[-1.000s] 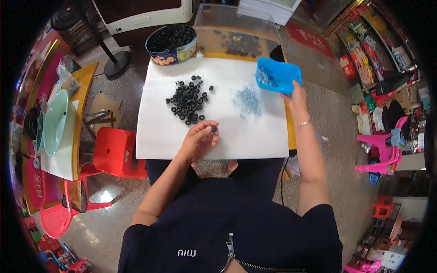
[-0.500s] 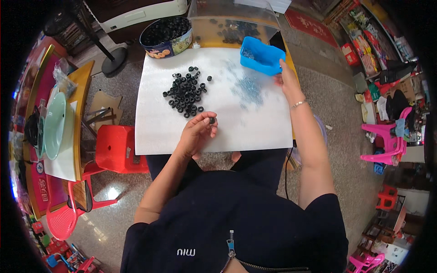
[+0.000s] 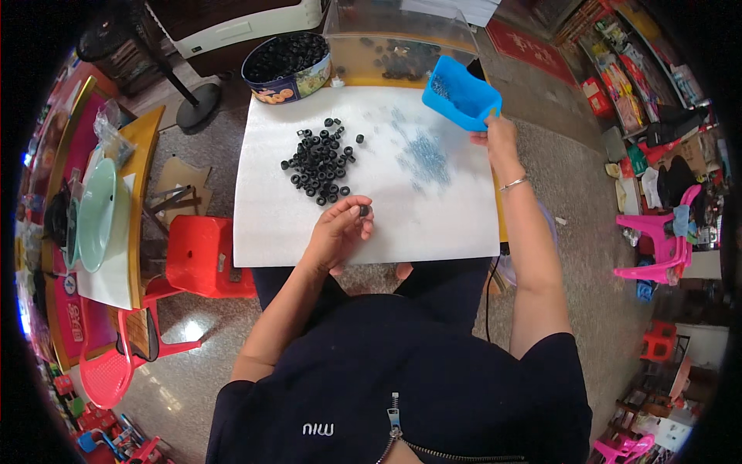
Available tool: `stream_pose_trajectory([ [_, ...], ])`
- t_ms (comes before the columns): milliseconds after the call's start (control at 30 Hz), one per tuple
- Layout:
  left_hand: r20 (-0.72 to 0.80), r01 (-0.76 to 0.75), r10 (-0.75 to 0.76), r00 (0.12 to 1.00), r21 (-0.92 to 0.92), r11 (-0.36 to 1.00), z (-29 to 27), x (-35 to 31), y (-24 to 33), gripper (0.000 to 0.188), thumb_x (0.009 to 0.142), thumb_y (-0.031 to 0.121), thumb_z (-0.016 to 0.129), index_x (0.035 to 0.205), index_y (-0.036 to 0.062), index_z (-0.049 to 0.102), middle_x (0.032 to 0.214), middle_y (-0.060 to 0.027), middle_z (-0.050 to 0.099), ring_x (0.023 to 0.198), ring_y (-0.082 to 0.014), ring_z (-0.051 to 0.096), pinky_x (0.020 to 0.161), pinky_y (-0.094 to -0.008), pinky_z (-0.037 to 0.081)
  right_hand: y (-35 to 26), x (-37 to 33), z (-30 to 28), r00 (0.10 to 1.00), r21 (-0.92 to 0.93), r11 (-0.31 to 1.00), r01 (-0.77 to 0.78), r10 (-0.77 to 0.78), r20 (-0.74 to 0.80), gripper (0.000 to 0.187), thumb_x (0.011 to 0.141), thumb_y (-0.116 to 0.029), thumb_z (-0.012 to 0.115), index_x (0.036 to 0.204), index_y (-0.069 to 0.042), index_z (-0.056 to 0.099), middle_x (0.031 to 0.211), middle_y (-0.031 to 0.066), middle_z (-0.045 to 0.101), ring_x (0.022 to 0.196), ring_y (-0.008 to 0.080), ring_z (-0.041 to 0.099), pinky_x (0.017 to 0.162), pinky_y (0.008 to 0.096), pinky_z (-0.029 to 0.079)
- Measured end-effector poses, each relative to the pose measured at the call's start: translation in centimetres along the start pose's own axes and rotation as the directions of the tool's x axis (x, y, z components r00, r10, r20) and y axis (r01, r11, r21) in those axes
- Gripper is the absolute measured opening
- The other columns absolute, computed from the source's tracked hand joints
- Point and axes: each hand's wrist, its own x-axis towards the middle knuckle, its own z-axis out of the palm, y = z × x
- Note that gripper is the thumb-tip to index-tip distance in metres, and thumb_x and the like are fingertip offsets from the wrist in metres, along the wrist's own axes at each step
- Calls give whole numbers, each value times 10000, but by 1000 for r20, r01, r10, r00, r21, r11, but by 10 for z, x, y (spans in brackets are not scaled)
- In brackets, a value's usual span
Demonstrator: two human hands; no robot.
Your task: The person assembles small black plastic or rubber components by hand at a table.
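Between the thumb and fingers of my left hand (image 3: 342, 230) is a small black ring-shaped piece (image 3: 364, 210), near the front of the white mat (image 3: 371, 240). My right hand (image 3: 497, 141) grips the near right corner of a blue plastic tub (image 3: 471, 93), which tilts at the mat's far right and has small clear bits inside. Loose clear-bluish bits (image 3: 425, 158) lie spread on the mat below the tub. A heap of black ring-shaped pieces (image 3: 318, 164) lies to the left, just beyond my left hand.
An oval tin (image 3: 286, 69) full of black pieces stands at the mat's far left corner. Behind the mat is a clear-sided box (image 3: 402, 58) with more black pieces. A red stool (image 3: 199, 255) is at the left, a black fan (image 3: 197, 104) beyond it.
My right hand has moved the blue tub slightly farther away and to the right. My left hand still pinches the black piece; the whole view has shifted a little.
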Motion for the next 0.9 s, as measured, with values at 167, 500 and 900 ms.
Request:
stream_pose_trajectory([
  [167,13,-11,11,1000,-12,1000,-2,0,-1,245,929,139,525,1124,-6,554,934,-89,587,766,-153,564,672,-255,456,-1,-1,-13,994,-81,996,37,-45,-96,251,861,-134,499,928,95,576,832,183,636,608,261,656,502,354,560],
  [500,1,-14,14,1000,-32,999,3,5,-4,236,931,149,529,1120,9,550,931,-90,590,761,-154,563,663,-255,453,37,8,-24,922,-441,874,203,-322,-213,343,884,-235,565,995,89,556,935,203,613,890,308,616,767,374,501],
  [900,-52,-62,54,997,-154,986,-8,-2,3,250,922,169,547,1128,30,543,932,-87,581,759,-156,562,654,-245,453,51,-201,34,712,-492,520,698,-431,555,157,815,-77,606,964,-28,594,836,106,546,792,264,555,717,358,443],
])
